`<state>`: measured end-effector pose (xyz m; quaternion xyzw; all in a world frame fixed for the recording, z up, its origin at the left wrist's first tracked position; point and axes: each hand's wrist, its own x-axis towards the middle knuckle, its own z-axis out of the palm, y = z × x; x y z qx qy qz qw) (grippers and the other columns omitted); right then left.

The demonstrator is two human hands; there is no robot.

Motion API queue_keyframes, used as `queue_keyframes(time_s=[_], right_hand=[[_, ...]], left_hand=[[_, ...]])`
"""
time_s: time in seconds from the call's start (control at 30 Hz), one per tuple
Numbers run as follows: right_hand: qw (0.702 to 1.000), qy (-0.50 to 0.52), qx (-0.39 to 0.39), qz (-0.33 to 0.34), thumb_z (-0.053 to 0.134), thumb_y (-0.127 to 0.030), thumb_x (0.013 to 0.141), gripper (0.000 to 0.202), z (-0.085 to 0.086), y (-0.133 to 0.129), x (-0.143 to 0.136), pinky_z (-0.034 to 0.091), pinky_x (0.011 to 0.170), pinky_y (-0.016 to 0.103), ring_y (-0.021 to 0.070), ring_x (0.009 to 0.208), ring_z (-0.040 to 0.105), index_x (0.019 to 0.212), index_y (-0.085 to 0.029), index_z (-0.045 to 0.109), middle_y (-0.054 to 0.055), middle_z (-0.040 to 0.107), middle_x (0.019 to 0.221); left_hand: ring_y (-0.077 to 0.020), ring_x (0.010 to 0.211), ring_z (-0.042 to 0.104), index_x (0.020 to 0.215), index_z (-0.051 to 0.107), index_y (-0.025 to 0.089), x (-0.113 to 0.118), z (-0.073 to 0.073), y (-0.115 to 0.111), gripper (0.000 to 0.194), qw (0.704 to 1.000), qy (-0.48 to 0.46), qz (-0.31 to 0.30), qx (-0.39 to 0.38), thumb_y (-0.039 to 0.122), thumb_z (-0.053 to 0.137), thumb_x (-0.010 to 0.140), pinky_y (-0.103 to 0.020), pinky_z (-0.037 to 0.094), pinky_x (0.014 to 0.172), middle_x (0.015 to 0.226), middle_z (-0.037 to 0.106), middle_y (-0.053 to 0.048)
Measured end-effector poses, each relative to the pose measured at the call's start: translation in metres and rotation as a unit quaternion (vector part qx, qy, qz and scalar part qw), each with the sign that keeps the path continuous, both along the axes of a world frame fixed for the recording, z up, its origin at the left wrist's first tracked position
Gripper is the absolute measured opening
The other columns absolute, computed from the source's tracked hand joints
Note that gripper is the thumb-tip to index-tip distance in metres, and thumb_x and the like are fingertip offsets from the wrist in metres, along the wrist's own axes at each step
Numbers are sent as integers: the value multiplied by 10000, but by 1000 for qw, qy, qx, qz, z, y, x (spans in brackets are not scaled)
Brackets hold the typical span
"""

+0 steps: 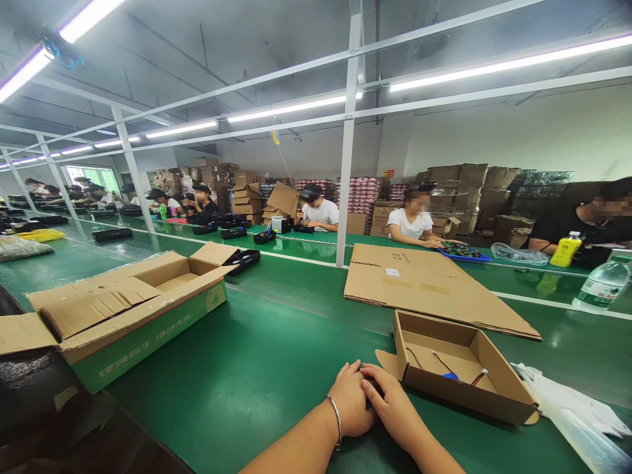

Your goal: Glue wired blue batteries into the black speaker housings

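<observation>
My left hand [351, 403], with a silver bangle on its wrist, rests on the green table at the lower middle. Folded against it is my right hand [394, 400], its fingers lying over the left ones. Both are closed, and nothing shows in either; the palms are hidden. Just right of them stands an open shallow cardboard box [467, 392]. Inside lie a few thin wires with white connectors and a small blue part [450, 376]. One flap of this box sticks out close to my right fingertips.
A long open green-sided carton [148, 339] stands at left. Flattened cardboard [424, 283] lies behind the shallow box. White plastic bags [573, 401] and a water bottle [603, 284] are at right. A white post [348, 145] rises mid-table. Several co-workers sit across.
</observation>
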<state>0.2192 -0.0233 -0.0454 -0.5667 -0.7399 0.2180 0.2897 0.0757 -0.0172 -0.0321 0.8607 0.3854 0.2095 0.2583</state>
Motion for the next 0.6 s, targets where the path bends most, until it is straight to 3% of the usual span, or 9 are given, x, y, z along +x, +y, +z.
queue_keyframes(time_s=[0.6], right_hand=[[1000,-2,3,0,389,-501,868,457,-3,-2,1,279,1056,360,196,1204,412,1150,-192,571,53,498,1285]], left_hand=[[-280,1338,281,1304,343,478,-1,5,-2,527,1000,-7,-10,-2,364,405,793,-577,159,1161,1343,435,75]])
